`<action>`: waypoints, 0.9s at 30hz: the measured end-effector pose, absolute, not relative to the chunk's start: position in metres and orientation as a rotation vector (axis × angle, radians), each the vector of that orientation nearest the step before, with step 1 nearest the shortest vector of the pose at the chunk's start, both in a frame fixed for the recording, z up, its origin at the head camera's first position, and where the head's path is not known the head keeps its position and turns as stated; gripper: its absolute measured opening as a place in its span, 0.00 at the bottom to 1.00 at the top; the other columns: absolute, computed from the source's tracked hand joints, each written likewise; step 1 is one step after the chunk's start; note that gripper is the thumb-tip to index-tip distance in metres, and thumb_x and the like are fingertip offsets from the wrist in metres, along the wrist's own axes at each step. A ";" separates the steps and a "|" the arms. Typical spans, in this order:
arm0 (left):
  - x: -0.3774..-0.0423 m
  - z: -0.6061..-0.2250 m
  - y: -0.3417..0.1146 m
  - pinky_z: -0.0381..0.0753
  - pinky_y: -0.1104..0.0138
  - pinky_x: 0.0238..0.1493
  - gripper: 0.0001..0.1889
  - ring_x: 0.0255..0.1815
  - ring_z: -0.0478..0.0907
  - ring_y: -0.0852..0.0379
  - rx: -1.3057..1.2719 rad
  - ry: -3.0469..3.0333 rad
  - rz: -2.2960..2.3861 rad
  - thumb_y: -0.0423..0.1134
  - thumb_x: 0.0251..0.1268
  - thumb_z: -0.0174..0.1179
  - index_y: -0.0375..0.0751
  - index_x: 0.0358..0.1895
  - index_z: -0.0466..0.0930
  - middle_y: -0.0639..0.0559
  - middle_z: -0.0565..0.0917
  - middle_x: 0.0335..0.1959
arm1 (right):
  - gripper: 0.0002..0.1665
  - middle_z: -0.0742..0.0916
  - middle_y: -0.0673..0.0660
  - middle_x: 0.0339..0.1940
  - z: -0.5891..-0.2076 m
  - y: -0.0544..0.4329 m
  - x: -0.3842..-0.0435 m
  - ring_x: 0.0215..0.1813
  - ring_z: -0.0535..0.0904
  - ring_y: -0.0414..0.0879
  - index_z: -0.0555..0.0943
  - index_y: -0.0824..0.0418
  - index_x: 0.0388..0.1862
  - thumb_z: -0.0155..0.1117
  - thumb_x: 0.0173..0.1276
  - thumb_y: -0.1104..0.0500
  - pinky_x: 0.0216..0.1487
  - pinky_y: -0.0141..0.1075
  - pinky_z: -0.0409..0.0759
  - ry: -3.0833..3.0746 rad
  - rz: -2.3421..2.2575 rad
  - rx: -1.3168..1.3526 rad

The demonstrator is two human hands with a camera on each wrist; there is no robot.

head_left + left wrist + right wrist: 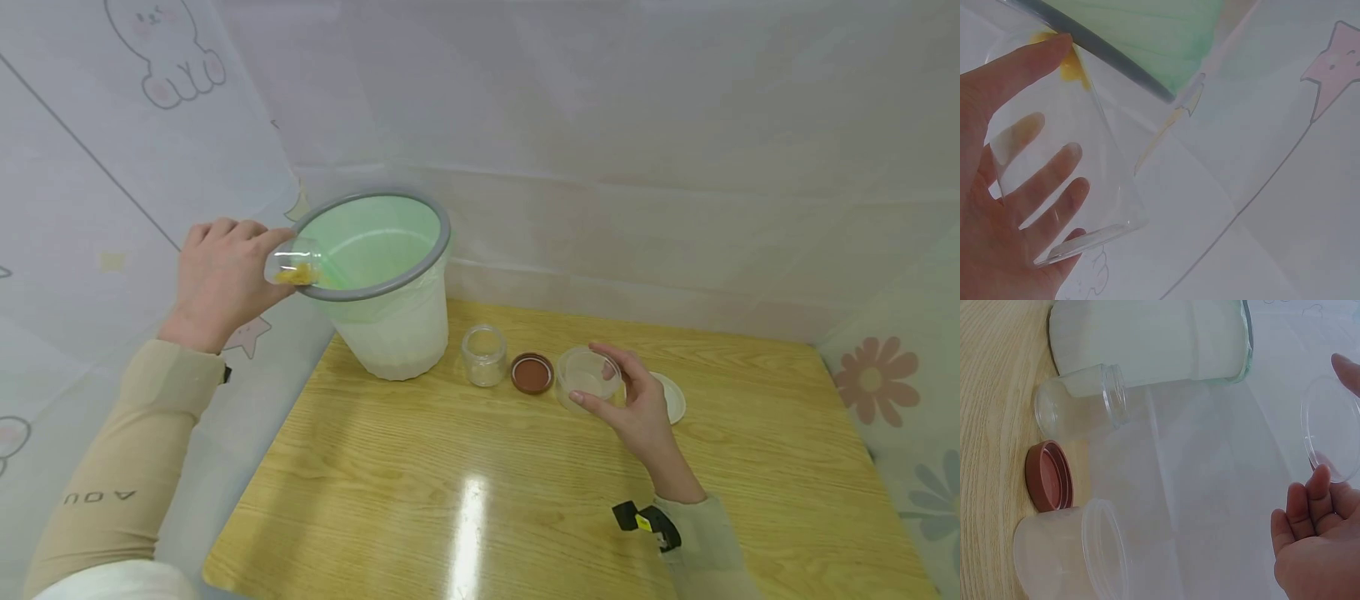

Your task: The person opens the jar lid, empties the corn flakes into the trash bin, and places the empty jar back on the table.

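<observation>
My left hand (228, 279) grips a clear cup (1107, 181) tipped on its side at the near-left rim of a bin (397, 333). Yellow stuff (296, 275) lies inside the cup near its mouth, which faces the bin. My right hand (637, 408) holds a thin, clear round piece (1332, 428), perhaps a lid, by its edge between thumb and fingers. Below it a translucent plastic tub (1054, 553) stands upright on the table. A brown-red lid (532, 373) lies beside the tub, and a clear jar (483, 357) stands without a lid between that lid and the bin.
A white lid (672, 398) lies on the wooden table (390, 492), partly behind my right hand. The bin has a grey rim and a pale green liner. Sheets with printed cartoons and flowers (876, 379) hang around the table.
</observation>
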State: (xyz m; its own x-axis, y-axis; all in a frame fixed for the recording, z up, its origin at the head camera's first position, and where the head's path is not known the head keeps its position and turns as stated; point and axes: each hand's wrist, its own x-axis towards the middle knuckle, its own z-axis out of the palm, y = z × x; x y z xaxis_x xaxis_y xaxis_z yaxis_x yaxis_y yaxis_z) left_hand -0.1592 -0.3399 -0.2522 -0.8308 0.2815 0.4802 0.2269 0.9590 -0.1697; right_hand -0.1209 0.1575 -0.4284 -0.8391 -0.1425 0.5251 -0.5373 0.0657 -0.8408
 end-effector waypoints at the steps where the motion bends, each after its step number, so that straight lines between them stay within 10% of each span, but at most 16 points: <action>1: -0.160 -0.252 -0.340 0.70 0.40 0.53 0.33 0.49 0.76 0.31 -0.364 -2.586 0.147 0.41 0.43 0.80 0.42 0.58 0.82 0.35 0.84 0.47 | 0.40 0.72 0.59 0.37 -0.428 0.157 -0.121 0.43 0.66 0.47 0.76 0.71 0.66 0.73 0.51 0.84 0.52 0.32 0.64 -2.045 1.838 0.682; 27: -0.167 -0.254 -0.336 0.66 0.40 0.60 0.34 0.54 0.74 0.30 -0.427 -2.553 0.158 0.34 0.38 0.82 0.42 0.57 0.83 0.36 0.84 0.48 | 0.40 0.71 0.60 0.37 -0.433 0.159 -0.123 0.43 0.65 0.46 0.76 0.72 0.65 0.72 0.50 0.85 0.51 0.32 0.64 -2.061 1.828 0.666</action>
